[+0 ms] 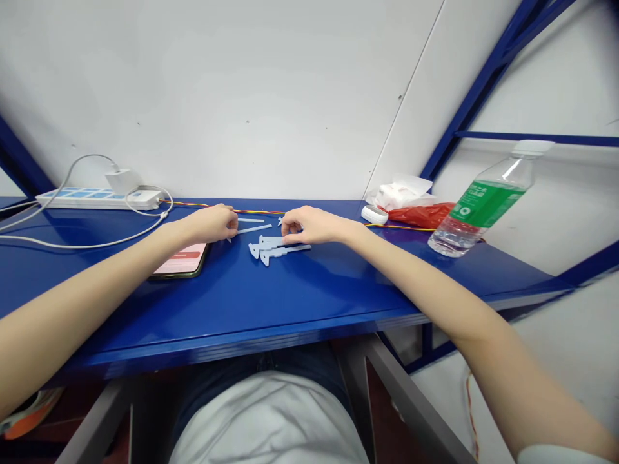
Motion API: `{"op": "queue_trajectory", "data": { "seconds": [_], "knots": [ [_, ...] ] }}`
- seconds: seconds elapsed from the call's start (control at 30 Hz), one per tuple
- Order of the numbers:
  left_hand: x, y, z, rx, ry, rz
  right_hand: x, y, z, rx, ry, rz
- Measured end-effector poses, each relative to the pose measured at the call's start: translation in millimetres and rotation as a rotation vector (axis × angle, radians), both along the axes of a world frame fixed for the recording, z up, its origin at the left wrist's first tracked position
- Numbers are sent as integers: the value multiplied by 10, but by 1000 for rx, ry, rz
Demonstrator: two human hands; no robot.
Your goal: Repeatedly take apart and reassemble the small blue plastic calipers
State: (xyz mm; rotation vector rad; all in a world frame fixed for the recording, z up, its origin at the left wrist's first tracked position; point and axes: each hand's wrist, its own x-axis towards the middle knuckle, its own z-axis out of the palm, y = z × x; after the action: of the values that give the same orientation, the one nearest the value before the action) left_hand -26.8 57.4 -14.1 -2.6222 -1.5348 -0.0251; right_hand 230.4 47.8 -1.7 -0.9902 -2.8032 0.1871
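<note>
White wall panels (pixel 232 96) and dark blue steel framing rise behind a glossy blue-painted steel shelf (pixel 309 290). At the shelf's centre lie flat, pale blue plastic pieces shaped like a caliper (pixel 275 248), stacked or overlapping, with thin pale blue plastic strips (pixel 254 229) just beyond them. The left hand (pixel 210 223) is curled, its fingertips lowered beside the strips; it may be pinching one, but the fingers hide that. The right hand (pixel 314 225) is also curled, with its fingertips (pixel 285 227) poised just above the caliper-shaped pieces, and whether they touch or grip anything cannot be told. The pieces look light, thin and stiff, though the slender strips may flex or snap, and they could slide on the gloss. Their edges seem the best place to take hold.

Nearby sit a black-edged smartphone (pixel 184 260) showing a pink screen, a white power strip (pixel 91 200) with a white charger (pixel 120 182), a twisted red-and-yellow wire (pixel 256 212), white tissue (pixel 401 192), a red plastic bag (pixel 420 216), and a clear water bottle (pixel 483 203) with a green label.
</note>
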Motion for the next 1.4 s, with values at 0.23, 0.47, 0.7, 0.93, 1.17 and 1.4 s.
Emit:
{"op": "queue_trajectory", "data": {
  "seconds": [0.23, 0.47, 0.7, 0.93, 1.17, 1.4],
  "knots": [
    [-26, 23, -36, 40, -8, -40, 136, 154, -34, 145, -101, -313],
    [-20, -5, -26, 127, 106, -80, 263, 302, -81, 115, -178, -388],
    [36, -52, -18, 272, 196, -146, 206, 260, -80, 19, -87, -293],
    [45, -101, 12, 347, 173, -178, 147, 257, -149, 124, -26, -215],
    [24, -98, 5, 414, 157, -179, 139, 243, -132, 372, 1, -91],
    [29, -133, 29, 436, 161, -219, 87, 171, -119, 462, 43, 19]
  ]
}}
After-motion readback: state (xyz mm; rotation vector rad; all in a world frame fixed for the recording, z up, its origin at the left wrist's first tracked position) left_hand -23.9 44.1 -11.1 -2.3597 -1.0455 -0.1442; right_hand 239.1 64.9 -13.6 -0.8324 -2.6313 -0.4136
